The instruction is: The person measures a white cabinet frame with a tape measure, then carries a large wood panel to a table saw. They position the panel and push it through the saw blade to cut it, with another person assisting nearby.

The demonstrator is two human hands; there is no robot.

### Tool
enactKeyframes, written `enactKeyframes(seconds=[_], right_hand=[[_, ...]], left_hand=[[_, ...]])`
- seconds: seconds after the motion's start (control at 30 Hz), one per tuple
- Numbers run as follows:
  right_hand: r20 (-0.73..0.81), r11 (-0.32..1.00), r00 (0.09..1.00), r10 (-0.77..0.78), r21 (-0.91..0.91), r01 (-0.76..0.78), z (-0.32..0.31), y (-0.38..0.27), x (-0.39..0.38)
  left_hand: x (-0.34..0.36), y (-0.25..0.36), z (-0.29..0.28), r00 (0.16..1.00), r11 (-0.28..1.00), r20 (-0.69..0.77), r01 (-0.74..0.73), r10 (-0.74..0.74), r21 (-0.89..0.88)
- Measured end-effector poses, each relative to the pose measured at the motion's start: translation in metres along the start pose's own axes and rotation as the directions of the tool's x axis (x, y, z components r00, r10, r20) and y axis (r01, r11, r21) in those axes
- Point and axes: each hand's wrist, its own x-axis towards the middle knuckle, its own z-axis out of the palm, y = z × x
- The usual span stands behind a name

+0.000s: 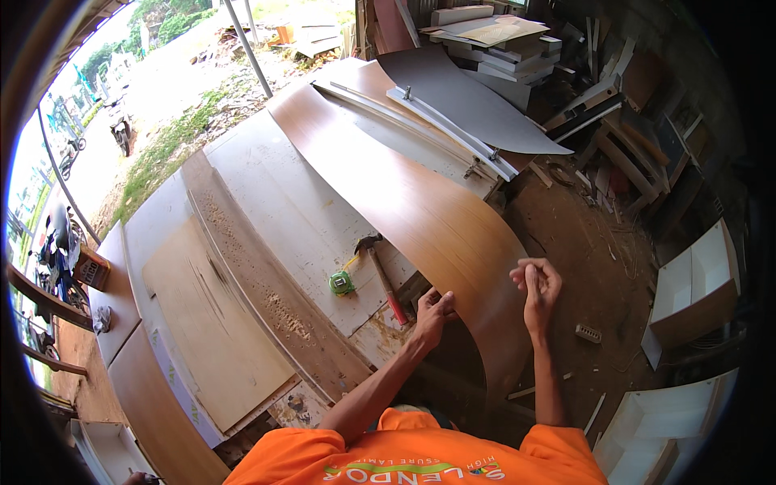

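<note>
One wood-grain laminate sheet (pixel 412 208) in work; step looks like handling it at its near end, which bends down past the counter's (pixel 279 182) near edge.

Left hand (pixel 435 314): fingers closed on the sheet's left edge close to that end, thumb on the upper face.

Right hand (pixel 540 284): fingers loosely curled, thumb tucked in, at the sheet's right edge. Can't tell if they pinch it or just hover.

Next move, I'd judge, calls for support on both edges so the bend doesn't kink or crack, and the left edge kept off the tools.

Left of the sheet, near the counter's near edge: claw hammer (pixel 383 279), red grip toward the person; green tape measure (pixel 341 282) just beside it. Further left, plank (pixel 263 279) with wood shavings on top.

Sheet runs on diagonally to the counter's far edge. Right of it out there: white bar (pixel 453 136) with clamp fittings, then grey sheet (pixel 469 97).
</note>
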Motion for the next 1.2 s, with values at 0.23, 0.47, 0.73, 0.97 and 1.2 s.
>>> enactKeyframes(seconds=[0.23, 0.47, 0.73, 0.97, 1.2], right_hand=[[0.385, 0.762, 0.735, 0.558, 0.111, -0.638, -0.002, -0.003, -0.221], [0.330, 0.259, 0.829, 0.451, 0.841, -0.475, 0.030, 0.028, -0.249], [-0.357, 0.268, 0.780, 0.513, 0.931, 0.250, 0.074, -0.035, -0.164], [-0.452, 0.420, 0.881, 0.139, 0.833, 0.361, 0.058, -0.085, -0.070], [-0.313, 0.518, 0.894, -0.321, 0.732, 0.442, 0.052, -0.138, 0.032]], left_hand=[[-0.009, -0.001, 0.017, 1.000, 0.994, 0.012, 0.024, -0.023, -0.103], [-0.034, 0.050, 0.037, 0.996, 0.990, 0.090, 0.028, -0.015, -0.139], [-0.052, 0.104, 0.052, 0.939, 0.939, 0.332, 0.035, 0.086, -0.342], [-0.039, 0.175, 0.085, 0.857, 0.818, 0.426, 0.008, 0.290, -0.574], [-0.060, 0.240, 0.094, 0.846, 0.700, 0.316, -0.091, 0.429, -0.708]])
